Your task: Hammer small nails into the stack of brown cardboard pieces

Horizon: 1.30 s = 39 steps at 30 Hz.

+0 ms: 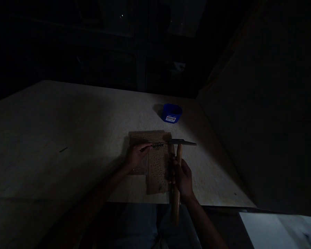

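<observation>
The scene is very dark. My right hand (182, 178) is wrapped round the wooden handle of a hammer (178, 162), whose dark metal head lies across the top of a brown wooden board (158, 166) dotted with small holes. My left hand (137, 155) rests on the board's left side, its fingers pinched on a thin dark nail (148, 147) beside a short row of dark nails (157, 145) standing in the board. The hammer head sits just right of that row.
A small blue tub (171, 113) with a label stands on the pale table (67, 131) behind the board. A large slanted panel (261, 138) rises at the right. A small dark object (63, 149) lies on the table at left.
</observation>
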Motion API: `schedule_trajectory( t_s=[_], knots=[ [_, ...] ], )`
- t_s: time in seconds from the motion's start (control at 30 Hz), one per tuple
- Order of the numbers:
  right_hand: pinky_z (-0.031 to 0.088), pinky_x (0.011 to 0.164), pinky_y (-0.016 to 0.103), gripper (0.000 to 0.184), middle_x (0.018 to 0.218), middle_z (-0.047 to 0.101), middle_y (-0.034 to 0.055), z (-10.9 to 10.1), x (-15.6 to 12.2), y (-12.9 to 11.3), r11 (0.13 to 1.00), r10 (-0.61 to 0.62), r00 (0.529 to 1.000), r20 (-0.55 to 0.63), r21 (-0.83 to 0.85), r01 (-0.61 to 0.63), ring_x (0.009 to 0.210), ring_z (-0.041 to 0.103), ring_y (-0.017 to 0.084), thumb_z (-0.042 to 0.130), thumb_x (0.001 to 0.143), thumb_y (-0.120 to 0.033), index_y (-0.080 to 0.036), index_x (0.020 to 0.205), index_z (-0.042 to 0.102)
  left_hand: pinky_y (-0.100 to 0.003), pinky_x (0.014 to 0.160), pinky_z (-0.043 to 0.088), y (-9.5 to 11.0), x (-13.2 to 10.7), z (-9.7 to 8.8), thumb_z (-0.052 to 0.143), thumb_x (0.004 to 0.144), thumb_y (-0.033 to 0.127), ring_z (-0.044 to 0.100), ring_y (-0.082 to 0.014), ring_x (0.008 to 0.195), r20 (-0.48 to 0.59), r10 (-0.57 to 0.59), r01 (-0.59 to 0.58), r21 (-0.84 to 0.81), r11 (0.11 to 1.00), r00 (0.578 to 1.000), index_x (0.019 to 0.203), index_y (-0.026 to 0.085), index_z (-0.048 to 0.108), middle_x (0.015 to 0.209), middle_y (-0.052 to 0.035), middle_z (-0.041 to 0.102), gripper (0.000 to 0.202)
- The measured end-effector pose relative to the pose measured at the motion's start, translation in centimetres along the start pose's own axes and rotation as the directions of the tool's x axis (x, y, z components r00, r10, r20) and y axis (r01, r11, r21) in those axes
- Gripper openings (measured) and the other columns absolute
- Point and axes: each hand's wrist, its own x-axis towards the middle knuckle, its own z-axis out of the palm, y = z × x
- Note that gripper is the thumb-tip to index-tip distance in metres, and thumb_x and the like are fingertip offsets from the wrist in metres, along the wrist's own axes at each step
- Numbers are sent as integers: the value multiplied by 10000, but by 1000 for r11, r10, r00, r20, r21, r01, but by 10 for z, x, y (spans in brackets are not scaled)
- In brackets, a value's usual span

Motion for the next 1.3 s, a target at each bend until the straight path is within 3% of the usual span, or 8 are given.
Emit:
schedule_trajectory(
  t_s=[0.9,1.3],
  knots=[
    [355,331,196,390,512,466,-100,0,-4,-1,1000,22,1000,20,-22,-21,355,385,75,686,848,-549,-198,1000,609,-299,856,586,-6,2,6,666,859,225,747,-191,921,-6,15,-15,-24,1000,1000,959,214,774,990,-27,800,148],
    [364,342,190,411,531,466,-102,1,-5,-3,1000,24,999,40,-11,-24,360,376,65,689,843,-544,-190,1035,609,-280,835,585,-4,0,6,650,884,209,746,-179,901,-5,62,-61,70,996,998,1005,236,773,995,-13,800,174]
  ],
)
